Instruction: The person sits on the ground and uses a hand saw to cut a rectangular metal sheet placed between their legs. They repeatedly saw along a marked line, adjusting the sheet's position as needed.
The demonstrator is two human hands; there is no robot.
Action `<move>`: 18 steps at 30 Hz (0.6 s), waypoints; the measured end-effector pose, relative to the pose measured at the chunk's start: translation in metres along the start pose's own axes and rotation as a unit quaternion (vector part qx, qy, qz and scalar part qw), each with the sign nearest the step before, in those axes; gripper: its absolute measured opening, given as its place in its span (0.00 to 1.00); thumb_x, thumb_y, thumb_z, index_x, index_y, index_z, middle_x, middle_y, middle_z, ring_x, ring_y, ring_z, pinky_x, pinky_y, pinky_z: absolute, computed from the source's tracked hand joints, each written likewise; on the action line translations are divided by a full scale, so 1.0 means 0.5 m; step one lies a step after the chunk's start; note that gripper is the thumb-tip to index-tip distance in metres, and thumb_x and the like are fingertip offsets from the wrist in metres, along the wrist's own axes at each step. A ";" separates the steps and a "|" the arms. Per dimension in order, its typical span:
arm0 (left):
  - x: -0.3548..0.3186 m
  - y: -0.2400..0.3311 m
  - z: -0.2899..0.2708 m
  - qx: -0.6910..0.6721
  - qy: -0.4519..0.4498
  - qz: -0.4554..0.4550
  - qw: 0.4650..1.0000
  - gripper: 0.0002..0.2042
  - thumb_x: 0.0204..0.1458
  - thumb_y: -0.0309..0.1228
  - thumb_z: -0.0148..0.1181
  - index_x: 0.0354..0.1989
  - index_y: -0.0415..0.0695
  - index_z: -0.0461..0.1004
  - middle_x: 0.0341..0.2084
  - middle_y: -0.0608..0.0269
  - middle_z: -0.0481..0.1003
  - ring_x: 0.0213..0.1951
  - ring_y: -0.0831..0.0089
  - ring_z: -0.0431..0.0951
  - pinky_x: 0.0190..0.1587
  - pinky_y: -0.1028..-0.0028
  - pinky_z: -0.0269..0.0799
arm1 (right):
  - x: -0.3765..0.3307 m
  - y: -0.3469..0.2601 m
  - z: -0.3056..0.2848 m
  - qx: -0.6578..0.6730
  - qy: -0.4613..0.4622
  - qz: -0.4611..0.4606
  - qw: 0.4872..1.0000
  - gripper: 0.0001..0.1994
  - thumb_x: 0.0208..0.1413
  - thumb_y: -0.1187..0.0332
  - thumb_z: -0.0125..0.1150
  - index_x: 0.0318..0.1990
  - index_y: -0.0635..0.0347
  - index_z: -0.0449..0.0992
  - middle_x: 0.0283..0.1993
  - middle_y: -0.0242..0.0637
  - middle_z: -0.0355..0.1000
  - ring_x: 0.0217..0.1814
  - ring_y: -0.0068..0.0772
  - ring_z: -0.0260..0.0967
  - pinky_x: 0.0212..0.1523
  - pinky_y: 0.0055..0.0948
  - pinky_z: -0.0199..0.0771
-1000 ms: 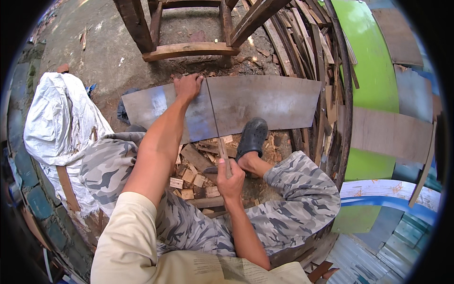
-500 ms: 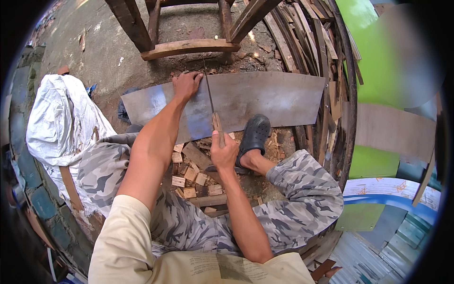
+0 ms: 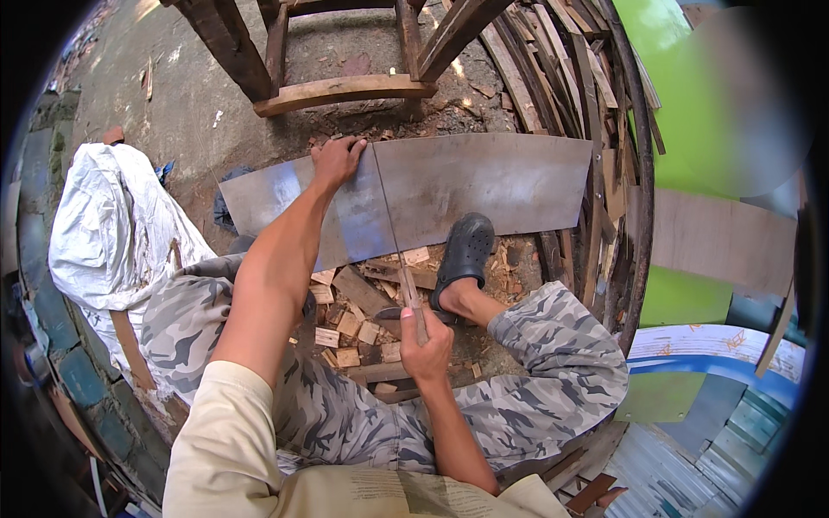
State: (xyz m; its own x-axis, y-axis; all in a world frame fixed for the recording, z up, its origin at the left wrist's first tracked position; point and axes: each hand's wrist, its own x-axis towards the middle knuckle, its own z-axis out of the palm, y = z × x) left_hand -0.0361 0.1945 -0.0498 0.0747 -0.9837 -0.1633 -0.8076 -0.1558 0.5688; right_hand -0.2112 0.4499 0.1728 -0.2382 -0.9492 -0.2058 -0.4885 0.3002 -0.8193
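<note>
While left hand [image 3: 338,161] rests on far edge of grey board [image 3: 484,186], pinching or merely pressing, can't tell from here, right hand [image 3: 427,350] wraps round narrow saw [image 3: 409,287] set across it. Board sits between wooden frame [image 3: 345,91] and offcuts [image 3: 349,325].

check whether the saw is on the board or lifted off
On the board: the thin dark blade runs across it, with the handle in the right hand.
</note>
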 end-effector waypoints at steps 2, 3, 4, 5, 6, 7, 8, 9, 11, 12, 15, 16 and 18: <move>0.013 0.013 -0.010 0.015 -0.016 -0.008 1.000 0.21 0.62 0.54 0.50 0.46 0.54 0.83 0.39 0.52 0.82 0.47 0.54 0.79 0.52 0.53 0.59 | 0.030 0.018 0.012 -0.010 -0.017 0.018 1.000 0.11 0.61 0.65 0.58 0.34 0.66 0.78 0.25 0.55 0.74 0.29 0.58 0.75 0.32 0.43 0.72; 0.006 0.022 -0.010 0.024 -0.027 -0.014 0.999 0.21 0.62 0.54 0.50 0.46 0.54 0.83 0.39 0.52 0.82 0.47 0.54 0.79 0.52 0.53 0.59 | 0.077 0.032 0.033 -0.024 -0.029 0.030 0.999 0.10 0.60 0.66 0.59 0.36 0.66 0.79 0.27 0.56 0.75 0.30 0.57 0.76 0.33 0.43 0.73; 0.008 0.029 -0.010 0.015 -0.026 -0.008 1.000 0.21 0.62 0.54 0.50 0.46 0.54 0.83 0.39 0.52 0.82 0.47 0.54 0.79 0.52 0.54 0.59 | 0.107 0.036 0.049 -0.034 -0.043 0.038 0.998 0.10 0.60 0.67 0.59 0.37 0.66 0.80 0.28 0.56 0.76 0.31 0.56 0.78 0.34 0.42 0.75; 0.007 0.038 -0.009 0.005 -0.026 -0.001 1.000 0.21 0.62 0.54 0.50 0.46 0.54 0.83 0.38 0.52 0.82 0.47 0.54 0.79 0.52 0.54 0.59 | 0.106 0.038 0.053 -0.034 -0.036 0.029 0.998 0.11 0.60 0.66 0.59 0.36 0.67 0.79 0.27 0.56 0.75 0.29 0.54 0.77 0.33 0.41 0.74; 0.008 0.039 -0.009 -0.002 -0.025 0.005 1.000 0.21 0.62 0.54 0.50 0.46 0.54 0.83 0.38 0.52 0.82 0.47 0.54 0.79 0.52 0.54 0.59 | 0.105 0.039 0.059 -0.032 -0.030 0.020 0.999 0.12 0.61 0.65 0.59 0.35 0.68 0.79 0.26 0.56 0.74 0.28 0.52 0.77 0.32 0.40 0.72; 0.016 0.021 -0.007 0.006 -0.019 -0.001 1.000 0.21 0.62 0.54 0.50 0.46 0.54 0.83 0.38 0.52 0.82 0.47 0.54 0.79 0.52 0.54 0.59 | 0.115 0.035 0.070 -0.030 -0.026 0.005 0.999 0.13 0.61 0.65 0.59 0.34 0.69 0.78 0.26 0.56 0.73 0.27 0.51 0.76 0.31 0.40 0.71; 0.018 0.001 -0.006 0.013 -0.014 -0.006 1.000 0.21 0.62 0.55 0.50 0.46 0.54 0.83 0.37 0.52 0.82 0.46 0.53 0.79 0.52 0.54 0.59 | 0.093 0.029 0.068 0.001 -0.012 -0.008 1.000 0.14 0.62 0.64 0.58 0.33 0.69 0.77 0.25 0.55 0.73 0.26 0.51 0.76 0.30 0.40 0.70; 0.011 -0.016 0.002 0.016 -0.015 -0.014 1.000 0.22 0.62 0.55 0.50 0.46 0.54 0.83 0.37 0.51 0.82 0.45 0.53 0.80 0.52 0.53 0.59 | 0.036 0.025 0.051 0.026 0.001 -0.016 1.000 0.15 0.62 0.63 0.58 0.32 0.69 0.76 0.24 0.55 0.72 0.26 0.51 0.75 0.29 0.41 0.69; 0.023 -0.003 -0.003 0.009 -0.015 -0.020 1.000 0.21 0.62 0.53 0.50 0.46 0.54 0.83 0.38 0.50 0.82 0.47 0.53 0.79 0.54 0.54 0.57 | 0.026 0.020 0.048 0.050 0.027 -0.023 0.998 0.16 0.63 0.62 0.57 0.29 0.69 0.75 0.22 0.54 0.70 0.24 0.52 0.73 0.27 0.42 0.67; 0.010 0.005 0.000 0.008 -0.027 -0.023 0.999 0.20 0.63 0.53 0.50 0.46 0.54 0.83 0.38 0.49 0.82 0.48 0.53 0.79 0.55 0.54 0.56 | 0.054 0.030 0.063 0.031 0.010 -0.002 0.999 0.15 0.62 0.62 0.58 0.31 0.68 0.76 0.23 0.54 0.71 0.25 0.55 0.74 0.28 0.43 0.69; 0.007 0.019 0.007 -0.001 -0.045 0.001 0.999 0.21 0.62 0.53 0.51 0.45 0.53 0.83 0.38 0.49 0.82 0.46 0.53 0.79 0.55 0.54 0.56 | 0.150 0.080 0.099 -0.014 -0.033 0.035 0.999 0.12 0.60 0.64 0.59 0.33 0.66 0.79 0.25 0.55 0.74 0.29 0.59 0.77 0.31 0.45 0.74; 0.011 0.000 0.008 -0.004 -0.036 -0.001 0.999 0.21 0.62 0.53 0.51 0.45 0.53 0.83 0.37 0.50 0.82 0.46 0.53 0.79 0.55 0.54 0.57 | 0.133 0.067 0.091 0.007 -0.019 0.022 1.000 0.13 0.61 0.63 0.59 0.32 0.66 0.78 0.23 0.54 0.72 0.27 0.56 0.75 0.29 0.44 0.71; 0.007 -0.037 0.013 0.014 -0.007 -0.001 1.000 0.22 0.62 0.55 0.51 0.44 0.53 0.84 0.35 0.50 0.82 0.44 0.52 0.80 0.54 0.54 0.60 | 0.035 0.035 0.047 0.043 0.008 0.000 0.999 0.16 0.62 0.61 0.58 0.29 0.67 0.76 0.20 0.51 0.69 0.23 0.52 0.73 0.26 0.41 0.66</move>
State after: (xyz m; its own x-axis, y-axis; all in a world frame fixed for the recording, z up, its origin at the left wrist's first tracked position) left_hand -0.0245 0.1945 -0.0661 0.0691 -0.9819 -0.1761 -0.8229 -0.1559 0.5463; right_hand -0.2042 0.4365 0.1423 -0.2515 -0.9473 -0.1985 -0.4140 0.2907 -0.8626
